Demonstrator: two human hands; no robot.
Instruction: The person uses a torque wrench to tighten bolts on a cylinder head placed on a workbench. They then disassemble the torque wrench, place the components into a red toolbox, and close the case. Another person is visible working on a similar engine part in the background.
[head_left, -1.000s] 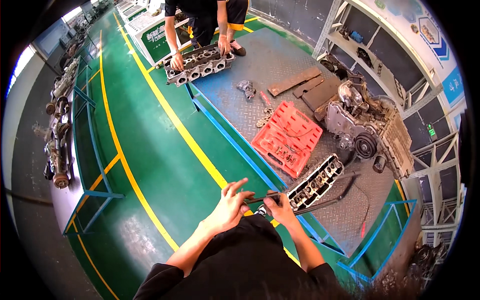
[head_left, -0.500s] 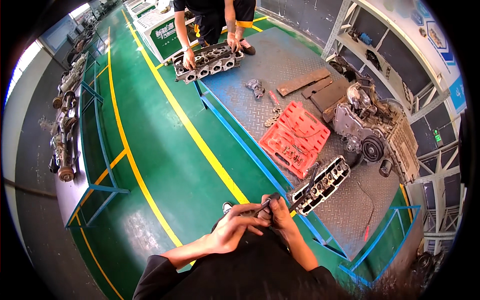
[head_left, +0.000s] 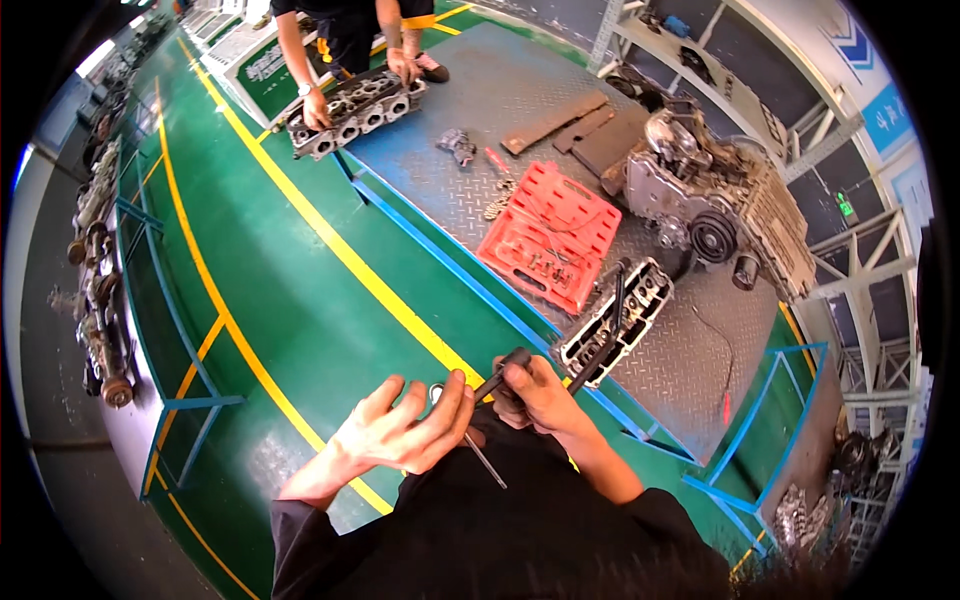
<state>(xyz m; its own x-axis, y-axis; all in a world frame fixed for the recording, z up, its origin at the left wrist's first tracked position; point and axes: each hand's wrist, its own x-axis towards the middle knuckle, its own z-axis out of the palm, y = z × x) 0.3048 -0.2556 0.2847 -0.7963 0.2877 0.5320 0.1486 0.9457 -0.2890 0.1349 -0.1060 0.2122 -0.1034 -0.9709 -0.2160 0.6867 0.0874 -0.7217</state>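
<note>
Black tool (head_left: 501, 372) is pinched in the grip of the right hand (head_left: 545, 397), just beside the left hand (head_left: 402, 428); there the grip is loosely curled, its hold impossible to tell; beneath, a slender metal rod (head_left: 486, 461) is seen slanting.

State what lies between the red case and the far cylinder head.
The head view shows a grey part, a thin red item and a metal heap near the case.
</note>
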